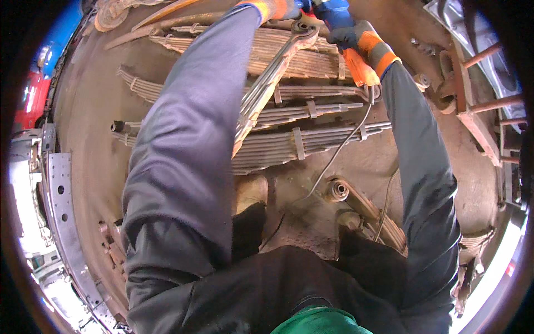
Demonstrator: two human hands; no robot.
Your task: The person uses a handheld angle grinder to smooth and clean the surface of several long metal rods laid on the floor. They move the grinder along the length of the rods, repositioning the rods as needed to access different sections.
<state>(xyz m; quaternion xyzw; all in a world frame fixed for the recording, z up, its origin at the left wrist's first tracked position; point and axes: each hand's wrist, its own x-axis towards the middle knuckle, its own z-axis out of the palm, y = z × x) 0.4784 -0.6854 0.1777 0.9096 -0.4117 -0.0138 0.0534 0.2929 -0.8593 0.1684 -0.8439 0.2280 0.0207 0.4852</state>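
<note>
Both my arms reach to the top edge of the head view. My right hand [361, 42], in an orange and grey glove, is wrapped round a corded power tool [359, 68] with a blue body and an orange rear end. My left hand [276, 9], in a similar glove, closes on the tool's front part, partly cut off by the edge. The tool's working end is out of sight. Just below it, the eye of a leaf spring [304, 34] slants down toward my left forearm. A grey cable [347, 138] trails from the tool to the floor.
Several stacked leaf spring packs [289, 146] lie across the floor under my arms. Another rolled-eye spring [370, 214] rests by my legs. A rusty metal frame [470, 111] stands at right, a perforated steel rail [62, 195] at left.
</note>
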